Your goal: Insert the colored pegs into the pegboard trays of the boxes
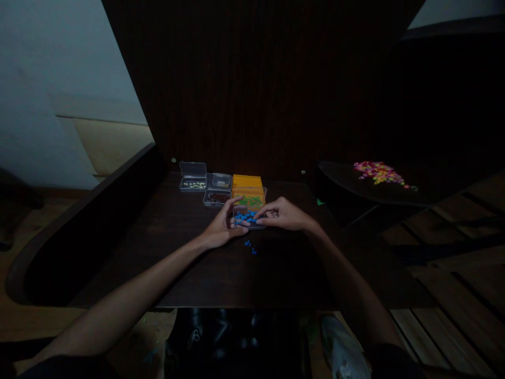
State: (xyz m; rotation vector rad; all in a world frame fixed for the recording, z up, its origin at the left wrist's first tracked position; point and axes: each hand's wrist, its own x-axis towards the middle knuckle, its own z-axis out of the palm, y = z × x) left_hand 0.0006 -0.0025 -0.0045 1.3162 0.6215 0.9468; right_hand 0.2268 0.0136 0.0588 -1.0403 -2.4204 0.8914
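A small clear box holding blue beads (246, 217) sits on the dark wooden table (189, 258), nearest me in a row of boxes. My left hand (221, 227) curls round the box's left side, fingers bent against it. My right hand (282, 215) grips its right side, thumb and fingers pinched at the edge. Just behind it stands a clear box of green beads (250, 200), then an orange box (246, 181). A few loose blue beads (250, 247) lie on the table just below my hands.
Left of the row are a clear box with dark brown pieces (216, 198), an open clear box (221, 180) and one with pale pieces (192, 184). A pile of mixed coloured beads (379, 172) lies on a dark round tray (355, 189) at the right. Dim lighting.
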